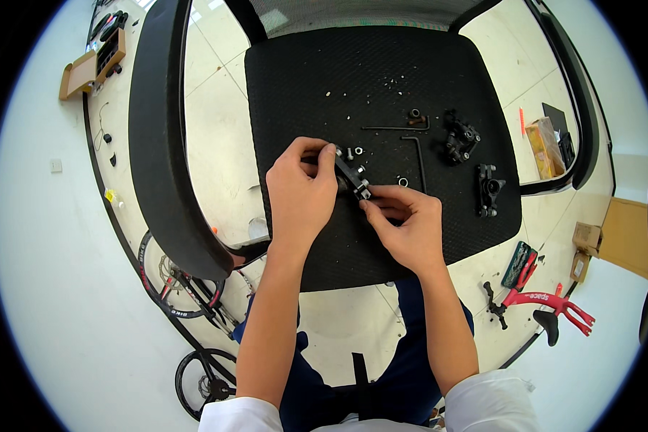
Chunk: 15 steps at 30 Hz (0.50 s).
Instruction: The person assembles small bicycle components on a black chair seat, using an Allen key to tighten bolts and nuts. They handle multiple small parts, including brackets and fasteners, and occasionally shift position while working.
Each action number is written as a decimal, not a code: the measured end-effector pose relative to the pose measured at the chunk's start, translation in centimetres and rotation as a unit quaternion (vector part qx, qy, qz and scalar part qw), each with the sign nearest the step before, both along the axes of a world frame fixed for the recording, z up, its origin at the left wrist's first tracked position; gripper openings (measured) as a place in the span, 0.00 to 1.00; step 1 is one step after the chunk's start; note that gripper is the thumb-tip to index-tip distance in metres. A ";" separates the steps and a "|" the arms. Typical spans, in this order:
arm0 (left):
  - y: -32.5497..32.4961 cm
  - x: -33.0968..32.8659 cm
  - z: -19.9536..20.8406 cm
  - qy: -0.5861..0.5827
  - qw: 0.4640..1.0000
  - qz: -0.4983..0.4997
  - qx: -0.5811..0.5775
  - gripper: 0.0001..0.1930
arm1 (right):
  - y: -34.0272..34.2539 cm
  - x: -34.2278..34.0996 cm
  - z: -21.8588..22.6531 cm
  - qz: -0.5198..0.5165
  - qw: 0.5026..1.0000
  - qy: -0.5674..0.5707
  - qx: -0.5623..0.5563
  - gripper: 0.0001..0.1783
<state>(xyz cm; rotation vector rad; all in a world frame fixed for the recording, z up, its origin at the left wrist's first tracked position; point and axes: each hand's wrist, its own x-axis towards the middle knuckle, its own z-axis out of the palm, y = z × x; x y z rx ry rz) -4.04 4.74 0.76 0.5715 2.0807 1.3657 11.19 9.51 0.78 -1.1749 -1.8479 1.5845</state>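
Person works over the black chair seat (381, 237), used as a work surface. Left hand (300, 191) grips one end of a small black brake caliper (353, 176), held just above the seat; right hand (405, 225) pinches its other end with fingertips. Two more calipers (462, 138) (488, 189) lie apart to the right, two hex keys (416, 160) and loose bolts (353, 152) close by. Judgement: mid-job, fasteners not yet all fitted.

A single head-worn fisheye camera is looking straight down — close over the black chair seat (381, 144). Straight edges are bending toward its rim.
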 end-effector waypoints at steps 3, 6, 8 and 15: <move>0.0 0.1 0.0 0.009 1.000 0.000 0.004 0.09 | 0.1 -0.1 0.1 0.007 1.000 -0.013 -0.005 0.11; 0.1 0.3 0.0 0.008 1.000 0.000 0.009 0.09 | 0.4 0.2 -0.2 0.005 0.999 -0.007 -0.043 0.10; 0.1 0.3 0.0 0.008 1.000 0.002 0.010 0.09 | 0.8 0.2 -0.1 -0.006 0.995 0.001 -0.100 0.10; 0.2 0.3 0.0 0.011 1.000 0.001 0.013 0.09 | 1.4 0.7 -0.3 0.010 0.993 0.022 -0.116 0.11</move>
